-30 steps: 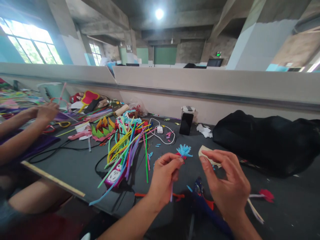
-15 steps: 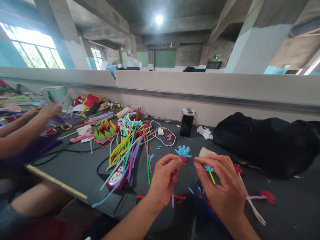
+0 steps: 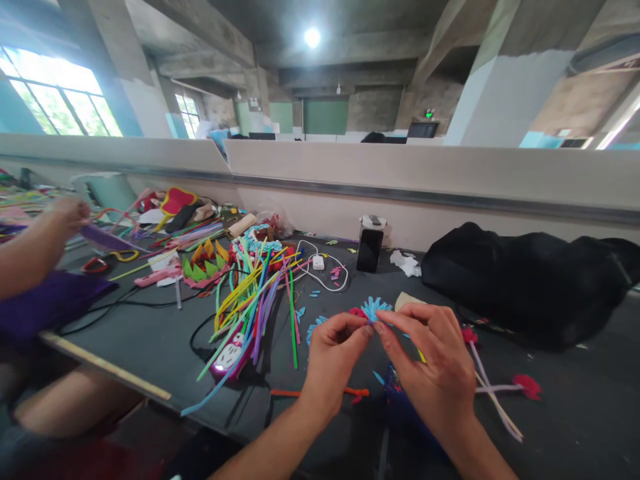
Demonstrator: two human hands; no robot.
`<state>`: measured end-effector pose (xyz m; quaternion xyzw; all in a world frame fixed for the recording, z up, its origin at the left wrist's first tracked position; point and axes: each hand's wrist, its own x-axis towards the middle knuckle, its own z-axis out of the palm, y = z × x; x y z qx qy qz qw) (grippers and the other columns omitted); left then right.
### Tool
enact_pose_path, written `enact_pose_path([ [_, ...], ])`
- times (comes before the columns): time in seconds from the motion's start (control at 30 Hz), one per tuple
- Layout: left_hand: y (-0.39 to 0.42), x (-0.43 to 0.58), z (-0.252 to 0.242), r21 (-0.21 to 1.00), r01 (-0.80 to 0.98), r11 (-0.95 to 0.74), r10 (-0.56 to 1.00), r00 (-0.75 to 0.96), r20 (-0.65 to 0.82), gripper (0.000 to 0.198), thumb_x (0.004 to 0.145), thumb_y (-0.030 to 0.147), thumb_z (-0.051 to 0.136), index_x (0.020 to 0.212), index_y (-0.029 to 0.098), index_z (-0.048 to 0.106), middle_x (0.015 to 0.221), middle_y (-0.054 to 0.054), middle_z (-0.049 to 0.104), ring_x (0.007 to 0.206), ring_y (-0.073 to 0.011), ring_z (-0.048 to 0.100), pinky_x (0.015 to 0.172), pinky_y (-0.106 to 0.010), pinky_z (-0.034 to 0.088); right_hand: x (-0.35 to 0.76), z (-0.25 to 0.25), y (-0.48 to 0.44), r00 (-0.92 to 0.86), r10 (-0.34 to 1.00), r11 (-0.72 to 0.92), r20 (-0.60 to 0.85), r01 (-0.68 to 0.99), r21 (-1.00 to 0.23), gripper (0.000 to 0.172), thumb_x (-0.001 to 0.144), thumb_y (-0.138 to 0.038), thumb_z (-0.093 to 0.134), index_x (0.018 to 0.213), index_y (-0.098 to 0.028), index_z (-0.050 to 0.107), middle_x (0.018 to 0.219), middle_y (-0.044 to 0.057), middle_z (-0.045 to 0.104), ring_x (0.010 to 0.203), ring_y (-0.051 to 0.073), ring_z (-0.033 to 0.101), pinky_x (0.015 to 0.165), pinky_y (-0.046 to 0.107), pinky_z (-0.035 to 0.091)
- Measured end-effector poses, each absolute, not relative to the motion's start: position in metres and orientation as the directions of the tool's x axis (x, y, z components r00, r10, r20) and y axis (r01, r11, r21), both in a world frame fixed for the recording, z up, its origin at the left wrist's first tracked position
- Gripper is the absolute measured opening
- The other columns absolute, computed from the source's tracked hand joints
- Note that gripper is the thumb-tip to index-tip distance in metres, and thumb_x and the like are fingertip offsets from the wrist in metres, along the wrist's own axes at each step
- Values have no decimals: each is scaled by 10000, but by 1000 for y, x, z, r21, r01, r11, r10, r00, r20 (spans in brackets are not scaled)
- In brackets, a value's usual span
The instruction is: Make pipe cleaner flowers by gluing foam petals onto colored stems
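Note:
A blue pipe-cleaner flower (image 3: 374,308) with many short petals is held up in front of me. My left hand (image 3: 330,357) is closed, thumb and forefinger pinching the flower's base from the left. Its stem is hidden behind the fingers now. From the right, the thumb and forefinger of my right hand (image 3: 433,357) pinch the lower right petals, and the two hands' fingertips almost meet. Below my left wrist lies an orange pipe cleaner (image 3: 285,393). Beyond my right hand rest red flowers (image 3: 527,387) on pale stems.
Left of my hands, a pile of colourful pipe cleaners (image 3: 250,293) overlaps a purple power strip (image 3: 231,357). A phone (image 3: 370,250) leans at the back, near a white charger (image 3: 318,263). A black bag (image 3: 520,283) fills the right rear. A co-worker's hand (image 3: 70,212) works at far left.
My right hand has moved in from beside the flower and closed on its petals. The flower has tilted to the right. The co-worker's hand has shifted left.

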<state>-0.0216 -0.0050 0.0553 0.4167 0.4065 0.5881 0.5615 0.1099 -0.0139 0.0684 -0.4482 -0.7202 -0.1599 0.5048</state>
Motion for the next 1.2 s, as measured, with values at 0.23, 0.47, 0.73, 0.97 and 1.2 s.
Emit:
enact_pose_path([
  [0.23, -5, -22, 52, 957, -279, -84, 996, -20, 82, 83, 679, 246, 737, 682, 166, 712, 617, 11, 585, 604, -93, 460, 556, -204, 350, 111, 69, -12, -78, 476, 527, 876, 823, -212, 96, 808, -174, 665, 891, -215, 690, 810, 29, 595, 768, 167, 543, 727, 337, 442],
  [0.47, -5, -23, 53, 941, -337, -35, 999, -3, 36, 127, 685, 267, 739, 673, 150, 693, 558, 36, 513, 514, -48, 364, 466, -176, 267, 112, 70, -11, -53, 492, 513, 869, 824, -240, 83, 827, -209, 648, 901, -207, 687, 824, 36, 613, 794, 177, 567, 759, 346, 455],
  [0.73, -1, -37, 62, 870, -475, 133, 987, 147, -70, 227, 746, 365, 679, 759, 143, 631, 582, 4, 592, 373, -46, 397, 353, -176, 240, 126, 73, -14, -1, 579, 468, 816, 820, -331, 98, 861, -278, 597, 907, -230, 668, 851, 14, 652, 816, 166, 608, 772, 309, 466],
  [0.97, -3, -48, 68, 842, -526, 119, 987, 156, -42, 248, 752, 366, 665, 806, 127, 628, 629, -27, 640, 383, -60, 479, 353, -167, 287, 116, 42, -7, -318, 931, 354, 180, 906, -230, 129, 843, -208, 562, 856, -227, 688, 860, 37, 687, 849, 209, 632, 760, 325, 454],
  [1.2, -3, -53, 71, 845, -528, 91, 991, 132, -24, 203, 772, 319, 632, 806, 119, 622, 635, -26, 635, 382, -54, 467, 341, -167, 259, 90, 20, -10, -417, 908, 407, -36, 899, -159, 151, 832, -179, 558, 897, -188, 694, 931, 85, 701, 933, 223, 634, 820, 301, 426],
])
